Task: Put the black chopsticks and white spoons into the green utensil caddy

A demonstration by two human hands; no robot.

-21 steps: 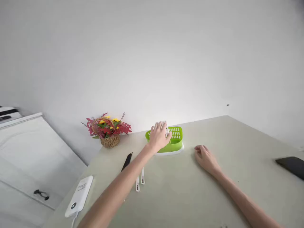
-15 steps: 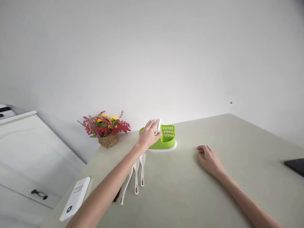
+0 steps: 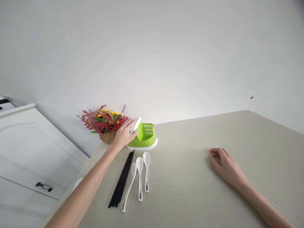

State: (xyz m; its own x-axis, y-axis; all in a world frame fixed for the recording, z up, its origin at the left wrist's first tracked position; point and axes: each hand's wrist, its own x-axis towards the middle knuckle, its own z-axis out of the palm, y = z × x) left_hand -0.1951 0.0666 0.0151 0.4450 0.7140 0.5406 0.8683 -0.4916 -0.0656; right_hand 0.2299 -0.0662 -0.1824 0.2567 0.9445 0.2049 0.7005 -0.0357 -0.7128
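My left hand (image 3: pixel 125 133) is closed on the white handle (image 3: pixel 136 124) at the top of a green cutlery holder (image 3: pixel 144 143). The holder has slotted walls and a white base, and it appears to stand on the table near the wall. In front of it lie a bundle of black chopsticks (image 3: pixel 122 180) and three white spoons (image 3: pixel 139 179), bowls pointing away from me. My right hand (image 3: pixel 226 166) rests on the tabletop to the right, fingers loosely curled with a gap to the thumb, holding nothing.
Behind my left hand stands a wicker basket (image 3: pixel 106 137) of red and yellow artificial flowers. A white object (image 3: pixel 77 183) is partly hidden by my left forearm. A white cabinet (image 3: pixel 28 152) is beyond the table's left edge.
My left hand has moved the cutlery holder left, close to the flower basket. The chopsticks and spoons are now uncovered by my arm. The camera view has shifted somewhat.
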